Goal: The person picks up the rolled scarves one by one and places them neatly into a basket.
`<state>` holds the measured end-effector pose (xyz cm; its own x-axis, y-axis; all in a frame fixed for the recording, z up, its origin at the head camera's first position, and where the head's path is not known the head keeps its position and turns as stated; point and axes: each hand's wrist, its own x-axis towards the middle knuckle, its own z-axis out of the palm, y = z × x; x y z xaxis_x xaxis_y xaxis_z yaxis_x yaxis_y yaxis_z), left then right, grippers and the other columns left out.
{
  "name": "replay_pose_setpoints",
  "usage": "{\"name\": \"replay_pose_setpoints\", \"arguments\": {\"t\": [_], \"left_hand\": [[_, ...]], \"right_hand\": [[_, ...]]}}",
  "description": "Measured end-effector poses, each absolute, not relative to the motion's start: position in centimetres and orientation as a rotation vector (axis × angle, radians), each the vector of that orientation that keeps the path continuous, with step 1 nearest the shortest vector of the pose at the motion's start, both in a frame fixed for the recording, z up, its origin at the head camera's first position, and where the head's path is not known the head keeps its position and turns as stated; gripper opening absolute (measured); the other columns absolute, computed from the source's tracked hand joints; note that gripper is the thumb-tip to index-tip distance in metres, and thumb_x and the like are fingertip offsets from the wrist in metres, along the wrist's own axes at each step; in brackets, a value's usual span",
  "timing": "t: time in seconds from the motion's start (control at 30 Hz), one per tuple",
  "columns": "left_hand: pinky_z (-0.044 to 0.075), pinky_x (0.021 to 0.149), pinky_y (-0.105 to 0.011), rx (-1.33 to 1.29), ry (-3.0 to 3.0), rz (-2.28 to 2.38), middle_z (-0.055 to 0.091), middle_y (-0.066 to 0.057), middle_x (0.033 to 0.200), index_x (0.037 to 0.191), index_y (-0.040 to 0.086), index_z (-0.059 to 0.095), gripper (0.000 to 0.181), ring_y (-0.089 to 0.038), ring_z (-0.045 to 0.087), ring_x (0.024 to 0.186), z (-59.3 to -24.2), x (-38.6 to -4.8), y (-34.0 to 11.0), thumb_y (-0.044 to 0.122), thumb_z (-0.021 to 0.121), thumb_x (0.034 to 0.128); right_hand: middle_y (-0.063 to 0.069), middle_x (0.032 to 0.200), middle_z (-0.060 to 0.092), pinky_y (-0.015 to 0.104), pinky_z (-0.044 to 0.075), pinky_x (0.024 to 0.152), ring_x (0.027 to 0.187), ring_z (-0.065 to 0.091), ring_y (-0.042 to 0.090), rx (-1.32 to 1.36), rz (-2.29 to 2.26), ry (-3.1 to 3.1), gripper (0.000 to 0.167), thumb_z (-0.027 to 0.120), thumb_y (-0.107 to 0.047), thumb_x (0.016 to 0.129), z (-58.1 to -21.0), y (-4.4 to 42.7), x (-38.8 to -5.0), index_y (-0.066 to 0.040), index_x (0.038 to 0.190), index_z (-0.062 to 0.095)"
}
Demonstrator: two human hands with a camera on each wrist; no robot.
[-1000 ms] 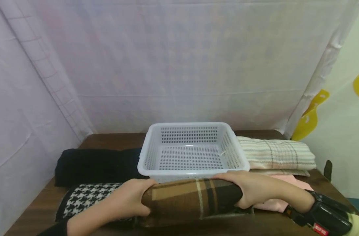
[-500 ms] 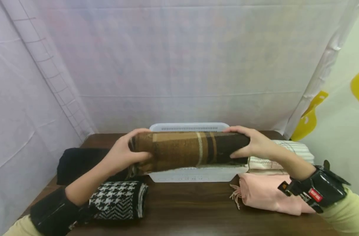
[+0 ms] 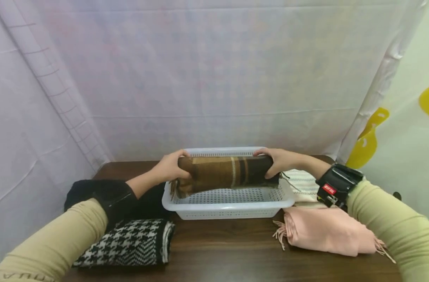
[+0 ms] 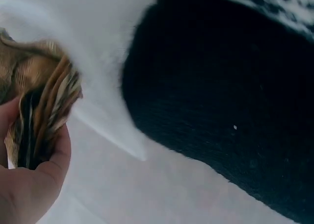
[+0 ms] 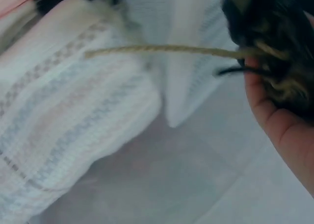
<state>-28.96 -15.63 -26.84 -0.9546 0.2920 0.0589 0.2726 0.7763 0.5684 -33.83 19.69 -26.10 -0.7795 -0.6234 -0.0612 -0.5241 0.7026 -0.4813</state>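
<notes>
A rolled brown plaid scarf (image 3: 214,172) with fringed ends lies level between my two hands, over the back half of a white plastic basket (image 3: 228,212). My left hand (image 3: 170,167) grips its left end, thumb in front and fingers behind. At the other end my right hand (image 3: 279,161) holds the dark part the same way. In the left wrist view, folded layers of the scarf (image 4: 44,96) show between thumb and fingers. A loose fringe strand (image 5: 162,49) sticks out from the right end in the right wrist view. Whether the scarf touches the basket, I cannot tell.
Left of the basket lies a black folded cloth (image 3: 76,194), with a black-and-white houndstooth scarf (image 3: 136,243) in front. On the right are a white striped cloth (image 3: 302,182) and a pink fringed scarf (image 3: 327,231). All rest on a dark wooden table (image 3: 221,250).
Both hands have carried the plaid scarf up and away from the table's front edge, over the basket. In the last half second it has moved farther back. The other cloths stay put.
</notes>
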Motion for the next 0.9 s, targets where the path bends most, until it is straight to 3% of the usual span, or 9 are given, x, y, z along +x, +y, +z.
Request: {"name": "replay_pose_setpoints", "arguments": {"t": [0.13, 0.2, 0.37, 0.6, 0.77, 0.9], "left_hand": [[0.036, 0.052, -0.029, 0.556, 2.931, 0.59, 0.056, -0.014, 0.09, 0.122, 0.009, 0.044, 0.054, -0.017, 0.046, 0.06, -28.3, -30.0, -15.1, 0.012, 0.069, 0.075], [0.036, 0.052, -0.029, 0.61, 2.927, 0.425, 0.058, -0.01, 0.091, 0.126, 0.011, 0.044, 0.057, -0.016, 0.047, 0.06, -28.9, -30.3, -14.9, 0.013, 0.07, 0.0757], [0.044, 0.063, -0.033, 0.736, 2.945, 0.03, 0.061, -0.007, 0.106, 0.128, 0.017, 0.048, 0.059, -0.019, 0.057, 0.078, -30.1, -30.5, -14.1, 0.022, 0.073, 0.0747], [0.043, 0.06, -0.03, 0.909, 2.867, -0.259, 0.061, 0.001, 0.08, 0.123, 0.019, 0.052, 0.056, -0.014, 0.052, 0.063, -31.5, -30.1, -13.3, 0.027, 0.075, 0.0734], [0.043, 0.061, -0.031, 0.848, 2.797, -0.181, 0.065, -0.005, 0.097, 0.133, 0.025, 0.048, 0.062, -0.016, 0.055, 0.071, -31.8, -29.9, -12.9, 0.024, 0.074, 0.0763], [0.048, 0.074, -0.035, 0.8, 2.798, -0.133, 0.061, -0.007, 0.117, 0.131, 0.026, 0.051, 0.06, -0.021, 0.059, 0.092, -31.7, -29.7, -12.8, 0.022, 0.074, 0.0758]], "right_hand": [[0.017, 0.115, 0.051, 0.037, 0.044, 0.081, 0.097, 0.051, 0.025, -0.99, -0.435, 2.617, 0.083, 0.078, -0.013, 0.064, -27.6, 18.6, -34.4, -0.006, 0.136, 0.037], [0.015, 0.115, 0.052, 0.039, 0.043, 0.085, 0.099, 0.051, 0.025, -1.043, -0.33, 2.605, 0.085, 0.08, -0.014, 0.063, -28.3, 18.2, -34.5, -0.004, 0.136, 0.036], [0.012, 0.113, 0.054, 0.04, 0.042, 0.09, 0.101, 0.05, 0.024, -1.146, -0.194, 2.57, 0.081, 0.079, -0.008, 0.06, -29.9, 17.5, -34.3, 0.0, 0.13, 0.04], [0.017, 0.12, 0.052, 0.038, 0.04, 0.095, 0.105, 0.049, 0.024, -1.202, 0.05, 2.494, 0.084, 0.078, -0.008, 0.062, -31.5, 17.0, -33.4, 0.005, 0.133, 0.036], [0.02, 0.122, 0.051, 0.038, 0.042, 0.091, 0.101, 0.05, 0.023, -1.171, 0.149, 2.454, 0.082, 0.076, -0.007, 0.068, -31.3, 16.8, -32.9, 0.003, 0.137, 0.032], [0.017, 0.118, 0.054, 0.035, 0.045, 0.082, 0.09, 0.051, 0.02, -1.15, 0.219, 2.439, 0.08, 0.075, -0.01, 0.071, -31.3, 16.7, -33.0, -0.001, 0.139, 0.033]]}}
